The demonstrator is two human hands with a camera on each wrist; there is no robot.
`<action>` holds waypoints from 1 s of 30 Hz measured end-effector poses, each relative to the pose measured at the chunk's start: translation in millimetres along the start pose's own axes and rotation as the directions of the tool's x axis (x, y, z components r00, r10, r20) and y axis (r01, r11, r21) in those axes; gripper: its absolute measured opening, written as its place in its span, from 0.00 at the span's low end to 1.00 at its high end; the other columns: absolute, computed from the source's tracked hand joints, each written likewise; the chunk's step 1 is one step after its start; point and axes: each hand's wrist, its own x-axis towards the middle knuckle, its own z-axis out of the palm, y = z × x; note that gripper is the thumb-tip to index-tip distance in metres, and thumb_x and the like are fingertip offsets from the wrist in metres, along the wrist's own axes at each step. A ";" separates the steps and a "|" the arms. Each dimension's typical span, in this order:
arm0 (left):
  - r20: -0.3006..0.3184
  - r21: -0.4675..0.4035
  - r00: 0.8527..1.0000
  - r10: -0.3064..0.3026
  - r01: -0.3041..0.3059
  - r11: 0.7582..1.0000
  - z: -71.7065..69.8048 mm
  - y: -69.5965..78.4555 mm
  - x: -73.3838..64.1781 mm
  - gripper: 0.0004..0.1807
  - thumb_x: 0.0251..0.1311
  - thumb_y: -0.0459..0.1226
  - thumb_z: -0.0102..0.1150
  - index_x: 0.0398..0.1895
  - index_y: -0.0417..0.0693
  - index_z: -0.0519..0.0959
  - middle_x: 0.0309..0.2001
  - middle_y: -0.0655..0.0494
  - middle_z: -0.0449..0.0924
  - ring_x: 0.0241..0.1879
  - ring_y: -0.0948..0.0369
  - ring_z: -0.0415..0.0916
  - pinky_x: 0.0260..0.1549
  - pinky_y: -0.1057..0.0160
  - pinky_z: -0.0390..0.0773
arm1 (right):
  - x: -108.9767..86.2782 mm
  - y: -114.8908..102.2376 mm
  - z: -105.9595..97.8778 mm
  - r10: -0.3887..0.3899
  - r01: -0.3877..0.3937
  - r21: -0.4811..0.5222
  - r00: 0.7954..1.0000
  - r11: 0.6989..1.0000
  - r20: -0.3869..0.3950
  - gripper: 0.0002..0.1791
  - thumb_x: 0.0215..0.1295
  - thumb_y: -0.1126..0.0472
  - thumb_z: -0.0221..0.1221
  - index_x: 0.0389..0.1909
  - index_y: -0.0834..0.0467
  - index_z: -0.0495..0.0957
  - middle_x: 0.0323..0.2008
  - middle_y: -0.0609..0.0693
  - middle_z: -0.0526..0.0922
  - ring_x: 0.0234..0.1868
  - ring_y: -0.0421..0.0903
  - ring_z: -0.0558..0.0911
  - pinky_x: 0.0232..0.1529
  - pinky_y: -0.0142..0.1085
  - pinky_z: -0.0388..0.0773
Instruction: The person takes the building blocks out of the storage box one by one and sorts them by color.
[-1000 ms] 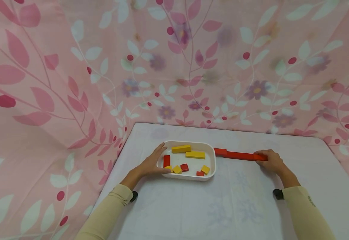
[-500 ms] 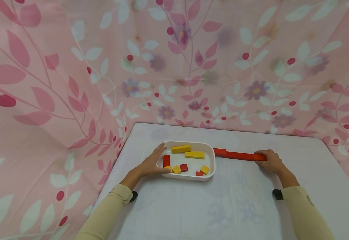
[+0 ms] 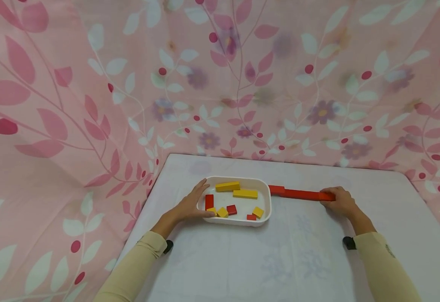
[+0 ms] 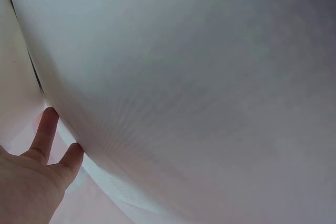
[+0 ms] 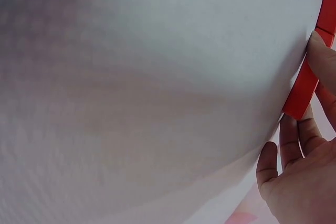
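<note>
In the head view my left hand [image 3: 187, 207] holds the left end of a white tray [image 3: 242, 223], thumb over the front rim and fingers along the back left corner. Inside lie two long yellow blocks [image 3: 245, 194], several small yellow blocks [image 3: 257, 212], and a few red ones [image 3: 231, 209]. From the tray's right wall a row of red blocks [image 3: 301, 194] runs rightward along the table. My right hand [image 3: 342, 202] pinches the red block [image 5: 302, 93] at the row's far right end, with the thumb on its near side.
A white cloth covers the table [image 3: 265, 260]. Behind it and to the left hangs a pink floral curtain [image 3: 205, 84]. Both forearms wear beige sleeves [image 3: 134, 268], and a black device [image 3: 349, 243] shows at the right wrist.
</note>
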 end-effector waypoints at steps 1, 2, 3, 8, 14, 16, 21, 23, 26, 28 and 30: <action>-0.002 -0.002 1.000 -0.003 0.003 1.000 -0.3 0.3 0.3 0.61 0.41 0.67 0.68 0.79 0.69 0.47 0.80 0.70 0.31 0.79 0.54 0.43 0.67 0.32 0.57 | 0.8 -1.0 -0.3 0.003 -0.003 -0.003 1.000 1.000 0.000 0.27 0.62 0.57 0.64 0.60 0.63 0.75 0.59 0.72 0.66 0.55 0.70 0.66 0.49 0.66 0.67; -0.004 -0.005 1.000 -0.006 0.006 1.000 -0.6 0.6 0.5 0.61 0.41 0.67 0.69 0.79 0.70 0.47 0.80 0.71 0.31 0.79 0.54 0.42 0.67 0.32 0.57 | 1.5 -1.4 -0.7 0.003 -0.003 -0.006 1.000 1.000 0.003 0.27 0.62 0.56 0.64 0.60 0.63 0.74 0.59 0.73 0.66 0.54 0.70 0.66 0.49 0.66 0.67; -0.005 -0.006 1.000 -0.008 0.008 1.000 -0.8 0.8 0.9 0.62 0.41 0.67 0.69 0.79 0.70 0.47 0.80 0.71 0.30 0.79 0.54 0.42 0.67 0.32 0.57 | 2.3 -1.6 -1.0 0.005 -0.005 -0.008 1.000 1.000 0.005 0.27 0.62 0.56 0.64 0.60 0.63 0.74 0.59 0.73 0.66 0.54 0.70 0.66 0.49 0.65 0.67; -0.006 -0.003 1.000 -0.020 0.020 1.000 -1.1 0.4 1.7 0.63 0.39 0.67 0.69 0.78 0.71 0.45 0.79 0.75 0.29 0.79 0.56 0.42 0.68 0.33 0.57 | 4.3 -1.8 -1.5 0.009 -0.009 -0.019 1.000 1.000 0.016 0.27 0.62 0.56 0.64 0.60 0.63 0.74 0.59 0.73 0.66 0.54 0.70 0.66 0.48 0.64 0.67; -0.003 -0.016 1.000 -0.015 0.015 1.000 0.0 -0.5 1.3 0.62 0.40 0.67 0.69 0.79 0.71 0.46 0.80 0.72 0.31 0.79 0.54 0.42 0.67 0.31 0.56 | 3.7 -2.3 -1.0 0.034 -0.034 -0.001 0.999 0.999 0.026 0.27 0.62 0.56 0.65 0.60 0.63 0.74 0.59 0.73 0.66 0.54 0.70 0.66 0.48 0.64 0.67; -0.003 -0.019 1.000 -0.014 0.014 1.000 0.4 -0.9 0.4 0.62 0.40 0.68 0.69 0.79 0.70 0.47 0.80 0.70 0.31 0.79 0.53 0.42 0.67 0.30 0.55 | 3.2 -2.8 -0.8 0.040 -0.041 0.006 0.999 0.999 0.030 0.27 0.62 0.56 0.65 0.60 0.63 0.74 0.59 0.73 0.66 0.54 0.70 0.66 0.48 0.64 0.67; -0.003 -0.022 1.000 -0.011 0.011 1.000 0.8 -1.1 0.4 0.62 0.40 0.67 0.69 0.78 0.69 0.47 0.80 0.70 0.31 0.79 0.54 0.42 0.68 0.31 0.55 | 2.6 -3.1 -1.0 0.040 -0.040 0.000 0.999 0.999 0.030 0.27 0.62 0.57 0.65 0.60 0.62 0.74 0.59 0.73 0.66 0.54 0.70 0.66 0.49 0.65 0.67; -0.001 -0.014 1.000 -0.013 0.013 1.000 1.1 -1.7 1.3 0.62 0.40 0.67 0.69 0.78 0.70 0.46 0.80 0.71 0.31 0.79 0.55 0.42 0.68 0.32 0.55 | 2.5 -2.8 -1.1 0.038 -0.038 -0.006 0.999 0.999 0.027 0.27 0.62 0.57 0.65 0.60 0.62 0.74 0.59 0.73 0.66 0.54 0.70 0.66 0.49 0.65 0.67; -0.003 -0.011 1.000 -0.012 0.012 1.000 1.5 -2.8 2.0 0.62 0.40 0.67 0.69 0.78 0.72 0.46 0.80 0.72 0.30 0.79 0.55 0.42 0.68 0.31 0.55 | 3.0 -2.5 -0.6 0.028 -0.028 -0.013 0.999 1.000 0.023 0.27 0.62 0.56 0.65 0.60 0.62 0.74 0.59 0.73 0.66 0.54 0.70 0.67 0.48 0.64 0.67; -0.005 -0.013 1.000 -0.015 0.015 1.000 1.7 -3.1 2.2 0.62 0.40 0.67 0.69 0.78 0.73 0.46 0.80 0.73 0.30 0.79 0.55 0.42 0.68 0.31 0.55 | 3.1 -2.5 -0.2 0.021 -0.020 -0.022 1.000 1.000 0.020 0.27 0.62 0.56 0.65 0.60 0.62 0.74 0.59 0.73 0.66 0.54 0.70 0.67 0.48 0.64 0.68; -0.006 -0.018 1.000 -0.012 0.012 1.000 1.8 -3.1 2.0 0.62 0.40 0.67 0.69 0.78 0.72 0.47 0.80 0.72 0.30 0.79 0.55 0.42 0.67 0.31 0.55 | 3.3 -2.7 0.0 0.015 -0.014 -0.029 1.000 0.999 0.020 0.27 0.62 0.56 0.65 0.60 0.62 0.74 0.58 0.73 0.67 0.53 0.71 0.67 0.47 0.64 0.68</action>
